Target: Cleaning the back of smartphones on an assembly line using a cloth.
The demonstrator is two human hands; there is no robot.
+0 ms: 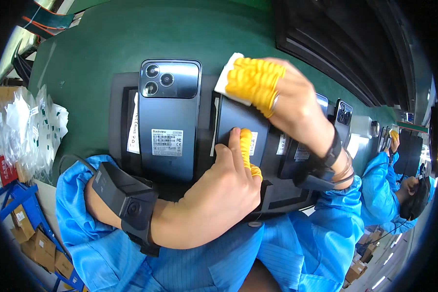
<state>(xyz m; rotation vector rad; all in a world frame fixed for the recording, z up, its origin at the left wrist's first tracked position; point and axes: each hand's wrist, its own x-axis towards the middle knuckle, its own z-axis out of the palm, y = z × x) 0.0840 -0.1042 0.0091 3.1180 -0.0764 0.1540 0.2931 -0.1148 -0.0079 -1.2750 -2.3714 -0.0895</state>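
Left hand [219, 192] half open, I am pressing two outstretched fingers onto the back of a dark blue phone [234, 114] without gripping it; one is wearing a yellow finger cover [246, 146]. Far left of that hand, clear plastic bags [39, 126] are bunching together, a red box [6, 170] with pale lettering sitting below them. Ahead of the hand and slightly left, a printed white slip [133, 126] is showing beside another blue phone [169, 114], whose white label [167, 142] is bearing a bold heading and rows of fine print. Right by my left fingertips, the first phone's label [254, 141] is showing only partly, with small marks. Beyond them, my right hand [292, 92] is bending its covered fingers closely over a white cloth [222, 82], holding it at that phone's upper end. Under my right wrist, a dark phone [288, 163] is lying, its label too small to read. Farther right, a co-worker's blue sleeve [374, 194] is showing.
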